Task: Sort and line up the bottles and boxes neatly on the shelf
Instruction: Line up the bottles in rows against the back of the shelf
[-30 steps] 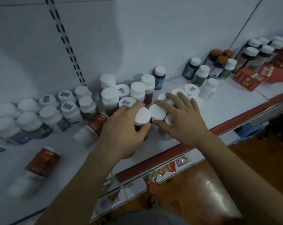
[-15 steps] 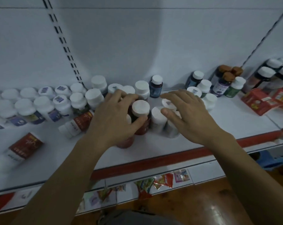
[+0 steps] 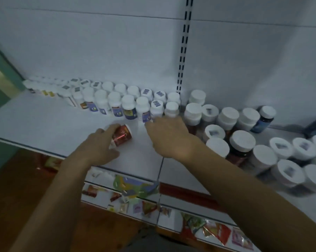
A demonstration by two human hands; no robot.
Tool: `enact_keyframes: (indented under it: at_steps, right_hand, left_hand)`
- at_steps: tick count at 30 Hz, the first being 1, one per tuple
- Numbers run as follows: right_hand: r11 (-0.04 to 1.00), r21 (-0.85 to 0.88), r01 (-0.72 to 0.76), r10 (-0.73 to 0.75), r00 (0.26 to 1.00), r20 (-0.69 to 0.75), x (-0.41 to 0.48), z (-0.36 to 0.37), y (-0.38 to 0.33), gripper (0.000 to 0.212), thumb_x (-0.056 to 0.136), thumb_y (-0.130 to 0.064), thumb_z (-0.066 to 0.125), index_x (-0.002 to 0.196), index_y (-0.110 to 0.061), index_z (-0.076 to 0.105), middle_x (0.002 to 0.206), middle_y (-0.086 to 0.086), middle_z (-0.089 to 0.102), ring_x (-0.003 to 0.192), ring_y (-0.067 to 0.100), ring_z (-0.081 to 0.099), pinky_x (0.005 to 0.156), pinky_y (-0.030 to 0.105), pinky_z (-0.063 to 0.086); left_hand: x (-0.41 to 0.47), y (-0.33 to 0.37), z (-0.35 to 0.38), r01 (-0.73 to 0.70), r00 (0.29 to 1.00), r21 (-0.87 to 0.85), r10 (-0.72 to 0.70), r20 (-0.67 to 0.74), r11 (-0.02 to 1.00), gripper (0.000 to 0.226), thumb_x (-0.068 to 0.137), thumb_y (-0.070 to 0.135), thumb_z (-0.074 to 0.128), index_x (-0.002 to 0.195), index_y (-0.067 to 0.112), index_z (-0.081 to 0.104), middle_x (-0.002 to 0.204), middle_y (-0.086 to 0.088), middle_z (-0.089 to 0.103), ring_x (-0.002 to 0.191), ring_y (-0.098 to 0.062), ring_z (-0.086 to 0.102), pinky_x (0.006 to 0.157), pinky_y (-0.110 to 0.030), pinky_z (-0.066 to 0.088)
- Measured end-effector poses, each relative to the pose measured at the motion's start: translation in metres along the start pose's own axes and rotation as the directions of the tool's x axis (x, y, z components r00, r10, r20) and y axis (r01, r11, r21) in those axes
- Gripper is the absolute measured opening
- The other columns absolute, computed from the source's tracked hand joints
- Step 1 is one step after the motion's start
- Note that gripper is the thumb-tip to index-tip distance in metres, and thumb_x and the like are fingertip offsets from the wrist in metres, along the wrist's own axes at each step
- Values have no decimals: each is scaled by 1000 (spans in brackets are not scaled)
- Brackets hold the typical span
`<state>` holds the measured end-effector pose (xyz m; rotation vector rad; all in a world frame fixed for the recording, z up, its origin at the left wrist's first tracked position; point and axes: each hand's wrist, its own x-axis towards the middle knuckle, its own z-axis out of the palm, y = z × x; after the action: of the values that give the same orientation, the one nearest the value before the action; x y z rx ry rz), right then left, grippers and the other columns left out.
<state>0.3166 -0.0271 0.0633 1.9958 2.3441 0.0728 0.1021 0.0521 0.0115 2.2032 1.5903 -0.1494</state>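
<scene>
While curling left hand point(image 3: 97, 148) fingers point(image 3: 109, 128) round the red-label bottle point(image 3: 121, 135), lying on its side on the shelf point(image 3: 44, 120) just in front of the front row point(image 3: 129, 108) of white-cap bottles, prob. getting set to stand it up. Holding right hand point(image 3: 169, 138) just beside, fingers loosely bent & gripping nothing, tips near the row's end, contact unclear. For doing it well: rolling wrist so cap is ending on top, keeping base low to shelf, steadying neighbours w/ right hand, then placing w/ the similar dark bottles point(image 3: 241, 142) to the right, not among blue-label ones, avoiding dominoing the row.
</scene>
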Motion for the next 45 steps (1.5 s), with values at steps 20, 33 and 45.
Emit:
enact_keyframes:
  at_steps: [20, 33, 45]
  right_hand:
    - [519, 831, -197, 814, 412, -410, -119, -82, 80, 43, 84, -26, 81, 119, -26, 56, 108, -20, 63, 102, 0, 61, 74, 12, 48]
    - [385, 760, -524, 917, 127, -377, -321, -32, 240, 48, 87, -22, 78, 127, -25, 53, 109, -18, 58, 91, -2, 57, 69, 7, 41]
    - [437, 807, -397, 810, 564, -161, -334, 73, 335, 44, 86, -12, 74, 123, -25, 55, 111, -10, 62, 93, -1, 54, 77, 22, 45]
  left_hand:
    - [15, 181, -107, -733, 665, -191, 628, -405, 653, 31, 84, 48, 68, 111, 36, 61, 95, 10, 65, 75, -3, 63, 62, -17, 44]
    - [15, 450, -33, -899, 369, 236, 928, -45, 369, 35, 90, 40, 69, 122, 30, 56, 116, 2, 58, 108, -26, 56, 92, -46, 49]
    - [35, 529, 59, -776, 611, 345, 764, 208, 527, 32, 90, 28, 69, 120, 26, 59, 117, -3, 56, 111, -27, 57, 89, -39, 46]
